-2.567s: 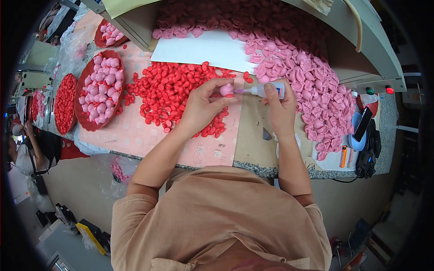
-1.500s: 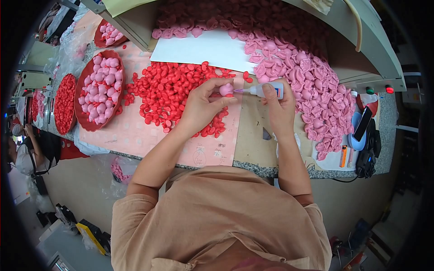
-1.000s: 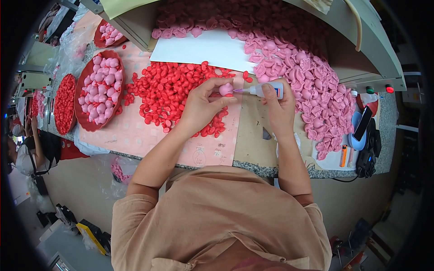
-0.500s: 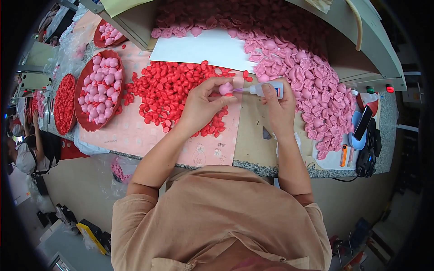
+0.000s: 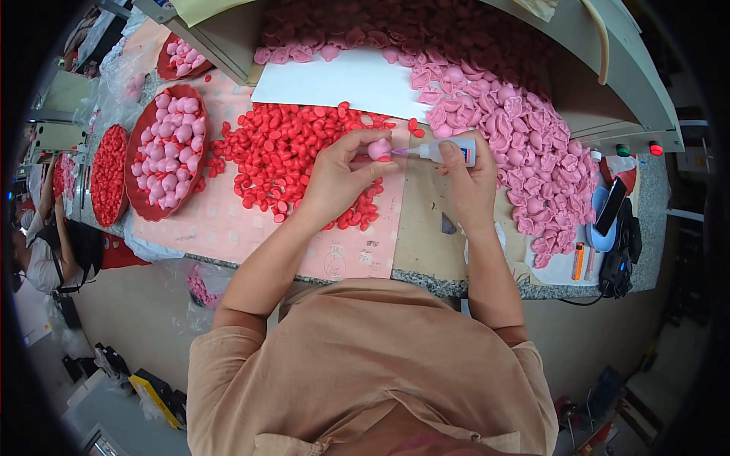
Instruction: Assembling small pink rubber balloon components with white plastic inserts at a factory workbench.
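Between the thumb and fingers of my left hand [image 5: 340, 173] is a small pink rounded plastic piece [image 5: 379, 148], with a bit of red at its lower edge. My right hand [image 5: 473, 176] is closed round a white glue bottle [image 5: 457, 151] lying sideways. Its thin purple nozzle [image 5: 401, 151] points left, with the tip at or very near the pink piece; whether they touch I cannot tell. Under and beyond my left hand spreads a heap of glossy red pieces [image 5: 285, 144]. To the right of my right hand lies a big pile of pink shell-like pieces [image 5: 525, 144].
At left stand a red scalloped bowl [image 5: 149, 215] of pink-and-red pieces and another bowl of red pieces [image 5: 109, 175]. A white sheet [image 5: 334, 82] lies under the shelf. A phone [image 5: 610, 207] and an orange marker [image 5: 578, 261] are at right. Another person [image 5: 49, 258] works at far left.
My hands, the pink piece and the glue bottle stay almost in place, with only a tiny shift of the bottle. At far left the other person's arm and body have moved.
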Tool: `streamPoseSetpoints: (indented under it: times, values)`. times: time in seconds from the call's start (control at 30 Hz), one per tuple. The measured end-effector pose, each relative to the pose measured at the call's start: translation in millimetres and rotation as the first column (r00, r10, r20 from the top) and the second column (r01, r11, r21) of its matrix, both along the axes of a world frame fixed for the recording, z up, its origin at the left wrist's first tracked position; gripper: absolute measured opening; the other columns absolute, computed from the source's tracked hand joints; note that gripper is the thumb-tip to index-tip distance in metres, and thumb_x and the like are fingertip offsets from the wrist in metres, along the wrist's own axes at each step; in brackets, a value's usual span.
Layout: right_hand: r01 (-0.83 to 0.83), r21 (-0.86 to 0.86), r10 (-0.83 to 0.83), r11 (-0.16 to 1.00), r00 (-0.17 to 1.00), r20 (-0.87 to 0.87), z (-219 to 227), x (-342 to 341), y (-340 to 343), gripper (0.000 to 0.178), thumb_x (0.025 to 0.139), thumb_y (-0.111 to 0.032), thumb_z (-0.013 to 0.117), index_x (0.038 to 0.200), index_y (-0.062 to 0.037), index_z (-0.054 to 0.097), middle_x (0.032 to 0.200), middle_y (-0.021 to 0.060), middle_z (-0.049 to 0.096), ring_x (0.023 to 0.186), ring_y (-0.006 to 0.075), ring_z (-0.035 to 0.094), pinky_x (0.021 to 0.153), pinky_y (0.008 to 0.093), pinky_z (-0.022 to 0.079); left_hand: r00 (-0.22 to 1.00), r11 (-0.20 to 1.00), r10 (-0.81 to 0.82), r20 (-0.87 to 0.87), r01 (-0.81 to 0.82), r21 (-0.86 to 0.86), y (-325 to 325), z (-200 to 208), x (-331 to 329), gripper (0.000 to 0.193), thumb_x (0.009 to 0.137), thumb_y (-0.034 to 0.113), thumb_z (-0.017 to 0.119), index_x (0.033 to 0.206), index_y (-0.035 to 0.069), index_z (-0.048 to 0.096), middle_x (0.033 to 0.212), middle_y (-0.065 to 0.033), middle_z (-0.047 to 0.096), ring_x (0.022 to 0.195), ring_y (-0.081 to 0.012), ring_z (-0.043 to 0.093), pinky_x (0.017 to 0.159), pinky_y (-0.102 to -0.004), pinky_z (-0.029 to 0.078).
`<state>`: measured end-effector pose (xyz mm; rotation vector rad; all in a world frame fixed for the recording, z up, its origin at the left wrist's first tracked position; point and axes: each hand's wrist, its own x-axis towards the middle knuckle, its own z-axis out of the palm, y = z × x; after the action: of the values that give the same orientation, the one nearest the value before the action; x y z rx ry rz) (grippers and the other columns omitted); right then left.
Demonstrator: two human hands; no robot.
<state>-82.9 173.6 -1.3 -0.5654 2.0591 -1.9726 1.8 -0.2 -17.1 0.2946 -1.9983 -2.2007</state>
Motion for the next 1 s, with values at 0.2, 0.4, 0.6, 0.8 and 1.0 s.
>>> streamPoseSetpoints:
  times: [0.2, 0.4, 0.6, 0.8, 1.0]
  values:
    - [0.006, -0.007, -0.006, 1.000, 1.000, -0.003, 0, 0, 0, 0.023, 0.090, -0.025, 0.060, 0.083, -0.0063, 0.050, 0.070, -0.0021, 0.051, 0.062, 0.0035, 0.045, 0.056, 0.0189, 0.037, 1.000, 1.000, -0.002, 0.007, 0.002, 0.014, 0, 2, 1, 0.037, 0.080, -0.001, 0.065, 0.115, 0.001, 0.054, 0.104, -0.0082, 0.061, 0.096, -0.0143, 0.061, 0.084, -0.0270, 0.051]
    - [0.092, -0.159, -0.062, 0.983, 0.981, 0.186, 1, -4, -1, 0.029, 0.092, -0.034, 0.054, 0.083, -0.0060, 0.052, 0.066, 0.0003, 0.052, 0.060, 0.0069, 0.047, 0.056, 0.0221, 0.039, 1.000, 1.000, 0.015, -0.001, -0.015, -0.017, -2, -9, 0, 0.039, 0.078, 0.001, 0.068, 0.115, 0.003, 0.055, 0.102, -0.0050, 0.060, 0.095, -0.0111, 0.059, 0.082, -0.0258, 0.050]
    - [0.075, -0.386, 0.102, 0.920, 0.903, 0.418, -2, -14, 6, 0.032, 0.092, -0.036, 0.053, 0.092, -0.0043, 0.055, 0.076, 0.0047, 0.058, 0.064, 0.0112, 0.053, 0.061, 0.0258, 0.046, 1.000, 1.000, 0.021, 0.011, -0.021, -0.017, -1, -7, -1, 0.039, 0.078, 0.003, 0.068, 0.115, 0.004, 0.056, 0.101, -0.0039, 0.060, 0.094, -0.0100, 0.058, 0.080, -0.0245, 0.050]
    - [-0.053, -0.399, 0.198, 0.915, 0.923, 0.331, 3, -10, 1, 0.025, 0.090, -0.021, 0.057, 0.107, -0.0047, 0.048, 0.097, 0.0106, 0.062, 0.081, 0.0171, 0.062, 0.074, 0.0315, 0.052, 0.998, 1.000, -0.026, 0.065, 0.027, -0.008, -3, -2, 0, 0.043, 0.080, -0.003, 0.065, 0.120, 0.002, 0.051, 0.116, -0.0036, 0.056, 0.101, -0.0097, 0.054, 0.084, -0.0237, 0.047]
    - [-0.087, -0.382, 0.223, 0.920, 0.918, 0.329, 5, -7, -1, 0.028, 0.087, -0.008, 0.059, 0.110, -0.0051, 0.043, 0.099, 0.0109, 0.061, 0.089, 0.0222, 0.063, 0.079, 0.0356, 0.053, 0.998, 0.999, -0.038, 0.057, 0.040, -0.026, -3, 0, 1, 0.043, 0.080, -0.003, 0.064, 0.121, 0.003, 0.051, 0.117, -0.0040, 0.056, 0.103, -0.0105, 0.054, 0.085, -0.0240, 0.048]
